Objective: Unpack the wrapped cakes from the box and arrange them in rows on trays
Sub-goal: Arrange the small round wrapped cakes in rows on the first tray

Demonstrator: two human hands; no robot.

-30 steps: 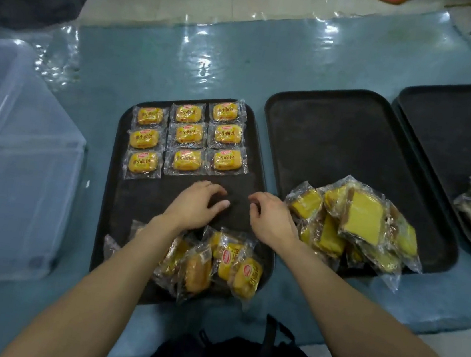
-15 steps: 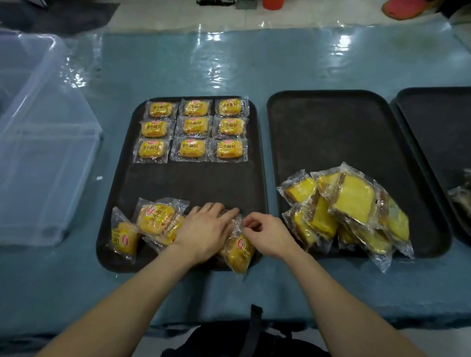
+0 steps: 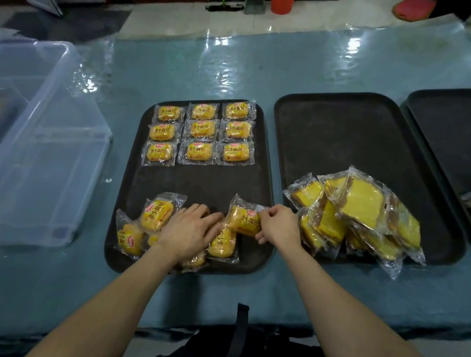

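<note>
The small wrapped cakes (image 3: pixel 160 215) lie in a loose heap at the near end of the left tray (image 3: pixel 197 182); nine more sit in three neat rows (image 3: pixel 202 133) at its far end, with bare tray between the two groups; the heap is where the work is.

The right hand (image 3: pixel 277 225) pinches one cake (image 3: pixel 245 220) by the edge of its wrapper, thumb and fingers closed on the film, the cake tilted against its neighbours; the left hand (image 3: pixel 189 232) lies flat and spread over the middle of the heap, palm down, fingers extended, gripping nothing that I can see; both forearms reach forward from the near edge of the table (image 3: pixel 242 68).

The risks, as I judge them: the wrapper is slick and held only at a corner, so the cake may slip or swing on the way to the rows; a careless placement may nudge the third row askew; the heap sits close to the tray's near rim, so a sweep of the left hand may push a cake over the edge.

On the middle tray (image 3: pixel 353 140) a pile of larger sliced cakes (image 3: pixel 355 212) waits unsorted; a clear plastic box (image 3: pixel 33 133) stands to the left.
</note>
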